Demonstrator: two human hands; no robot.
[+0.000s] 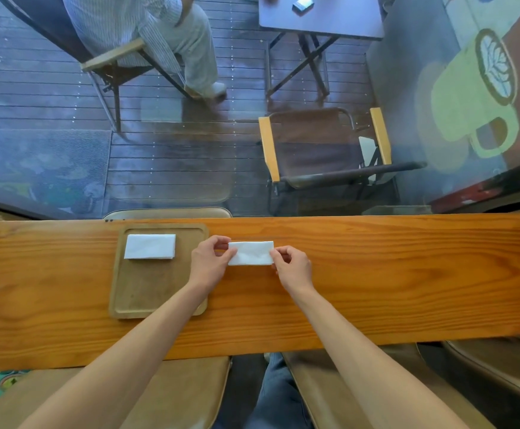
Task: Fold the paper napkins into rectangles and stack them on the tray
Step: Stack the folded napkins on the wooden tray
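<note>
A white paper napkin (250, 253), folded into a rectangle, sits just above the wooden counter (407, 274) at its middle. My left hand (209, 261) pinches its left end and my right hand (292, 267) pinches its right end. To the left lies a wooden tray (147, 292). A stack of folded white napkins (149, 246) rests in the tray's far part. My left forearm crosses the tray's near right corner.
A glass pane stands along the counter's far edge. Beyond it are a folding chair (323, 150), a small table (320, 17) and a seated person (159, 35). Chair seats sit under the counter's near edge.
</note>
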